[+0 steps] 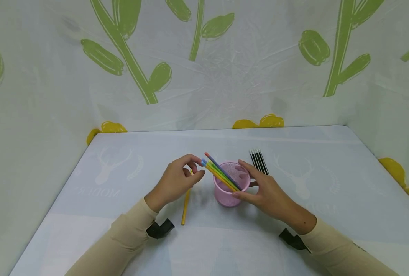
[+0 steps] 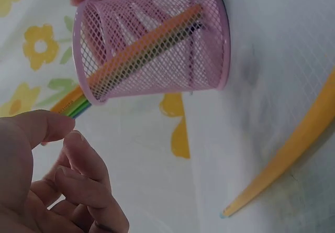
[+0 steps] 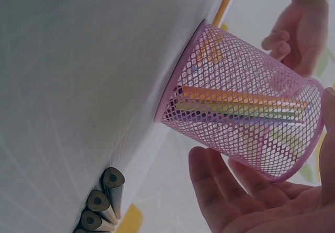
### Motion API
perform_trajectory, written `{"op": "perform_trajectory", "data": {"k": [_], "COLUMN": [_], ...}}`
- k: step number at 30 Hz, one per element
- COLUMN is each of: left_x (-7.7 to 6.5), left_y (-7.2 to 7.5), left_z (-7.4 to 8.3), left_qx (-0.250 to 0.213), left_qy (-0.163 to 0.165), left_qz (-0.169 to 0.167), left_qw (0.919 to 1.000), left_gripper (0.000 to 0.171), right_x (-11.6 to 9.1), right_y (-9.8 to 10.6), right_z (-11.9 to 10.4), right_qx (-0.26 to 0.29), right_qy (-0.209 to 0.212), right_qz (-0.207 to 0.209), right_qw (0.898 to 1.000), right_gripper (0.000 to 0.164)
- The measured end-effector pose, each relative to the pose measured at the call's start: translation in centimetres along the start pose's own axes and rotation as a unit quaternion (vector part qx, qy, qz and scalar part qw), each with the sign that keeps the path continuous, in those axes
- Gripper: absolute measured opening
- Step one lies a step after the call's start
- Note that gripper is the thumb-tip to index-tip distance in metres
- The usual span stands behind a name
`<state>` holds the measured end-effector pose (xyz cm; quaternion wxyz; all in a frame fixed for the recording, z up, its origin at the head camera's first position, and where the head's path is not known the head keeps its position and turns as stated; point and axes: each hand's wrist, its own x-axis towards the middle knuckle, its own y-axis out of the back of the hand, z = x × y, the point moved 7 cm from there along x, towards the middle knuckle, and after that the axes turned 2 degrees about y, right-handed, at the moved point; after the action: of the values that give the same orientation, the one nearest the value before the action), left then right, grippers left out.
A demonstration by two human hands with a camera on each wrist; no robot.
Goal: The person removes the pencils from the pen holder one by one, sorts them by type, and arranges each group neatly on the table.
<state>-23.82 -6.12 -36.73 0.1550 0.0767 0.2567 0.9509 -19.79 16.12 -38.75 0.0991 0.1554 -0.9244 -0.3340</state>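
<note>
A pink mesh pen holder (image 1: 227,199) stands on the table with several coloured pencils (image 1: 221,174) leaning in it, their upper ends to the left. My right hand (image 1: 268,193) holds the holder at its rim, thumb on the near side and fingers round the far side. Close to the pencils' upper ends is my left hand (image 1: 176,178), its fingers loosely bent and the index fingertip right at a blue end. In the left wrist view, thumb and index tips overlap the pencils (image 2: 70,102). One yellow pencil (image 1: 186,205) lies on the table beneath the left hand.
Several black pencils (image 1: 258,161) with pale ends lie side by side behind the right hand; their round ends (image 3: 98,200) show in the right wrist view. A pale printed cloth covers the table (image 1: 121,184). Behind it hangs a white sheet (image 1: 252,76) with green leaves.
</note>
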Motion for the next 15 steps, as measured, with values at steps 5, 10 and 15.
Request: {"op": "perform_trajectory", "data": {"k": [5,10,15], "left_x": [-0.3,-0.37,-0.34], "left_y": [-0.06,-0.35,-0.6], "left_z": [0.43,0.55,0.69], "left_qx": [-0.012,-0.021,-0.034], "left_qy": [-0.002,0.003,0.01], "left_qz": [0.008,0.004,0.001], "left_qw": [0.9999,0.9998,0.9994], "left_gripper": [0.024,0.03,0.032], "right_x": [0.05,0.02,0.0], "right_y": [-0.07,-0.05,0.05], "right_z": [-0.07,-0.05,-0.03], "right_qx": [0.002,0.002,-0.002], "right_qy": [0.005,0.004,0.005], "right_qz": [0.002,0.002,0.002], "right_qw": [1.0,1.0,1.0], "right_gripper": [0.09,0.091,0.09]}}
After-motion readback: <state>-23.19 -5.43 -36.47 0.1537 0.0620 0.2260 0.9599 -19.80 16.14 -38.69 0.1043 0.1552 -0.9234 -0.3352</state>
